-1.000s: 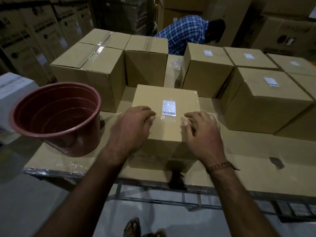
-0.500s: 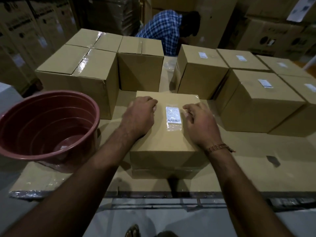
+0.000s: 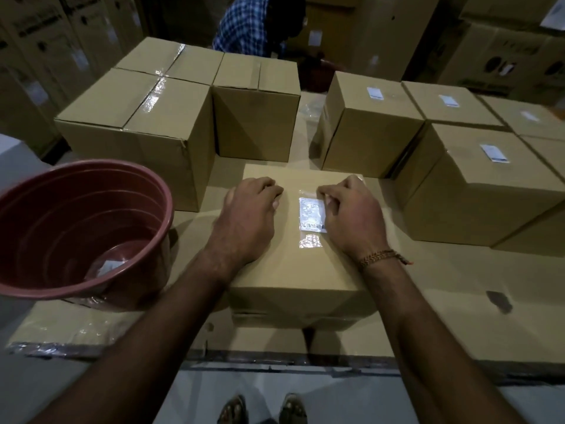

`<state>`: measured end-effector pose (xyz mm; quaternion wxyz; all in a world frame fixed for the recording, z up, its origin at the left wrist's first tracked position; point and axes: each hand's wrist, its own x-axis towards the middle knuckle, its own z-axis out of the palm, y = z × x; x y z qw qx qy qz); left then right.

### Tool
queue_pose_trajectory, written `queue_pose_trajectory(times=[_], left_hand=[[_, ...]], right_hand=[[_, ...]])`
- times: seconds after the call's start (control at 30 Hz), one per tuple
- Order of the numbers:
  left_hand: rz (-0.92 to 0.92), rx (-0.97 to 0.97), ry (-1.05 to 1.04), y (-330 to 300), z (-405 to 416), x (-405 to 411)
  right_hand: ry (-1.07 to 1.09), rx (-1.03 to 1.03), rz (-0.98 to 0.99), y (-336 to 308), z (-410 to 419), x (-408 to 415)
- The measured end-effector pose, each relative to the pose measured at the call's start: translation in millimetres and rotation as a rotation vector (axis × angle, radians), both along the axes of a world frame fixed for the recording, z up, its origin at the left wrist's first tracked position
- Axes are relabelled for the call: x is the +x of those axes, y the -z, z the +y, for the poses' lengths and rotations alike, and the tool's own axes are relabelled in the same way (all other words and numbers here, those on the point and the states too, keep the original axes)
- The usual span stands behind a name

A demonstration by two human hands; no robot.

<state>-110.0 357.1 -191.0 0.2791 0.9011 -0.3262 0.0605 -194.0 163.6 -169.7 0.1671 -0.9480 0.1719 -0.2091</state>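
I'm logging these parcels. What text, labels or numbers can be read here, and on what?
Nothing reads clearly.
The label on the near box: print and barcode, too small.
The labels on the right-hand boxes: blurred.
Dark print on the tall cartons behind: blurred.

A cardboard-covered table [image 3: 428,316] carries a red plastic tub [image 3: 82,228] at its left edge, a labelled box [image 3: 299,270] at the front and taped cartons [image 3: 137,133] behind.
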Motion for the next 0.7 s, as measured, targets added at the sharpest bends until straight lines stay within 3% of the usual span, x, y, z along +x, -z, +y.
queue_pose_trajectory(times=[0.37,0.53,0.7], left_hand=[[0.019,-0.001,-0.012,-7,-2,-13],[0.016,0.002,-0.018,-9,-3,-16],[0.019,0.028,-0.022,-9,-2,-16]], right_hand=[[0.007,0.037,-0.117,9,-4,-3],[-0.009,0.043,-0.085,6,-5,0],[-0.2,0.015,0.047,-2,-8,16]])
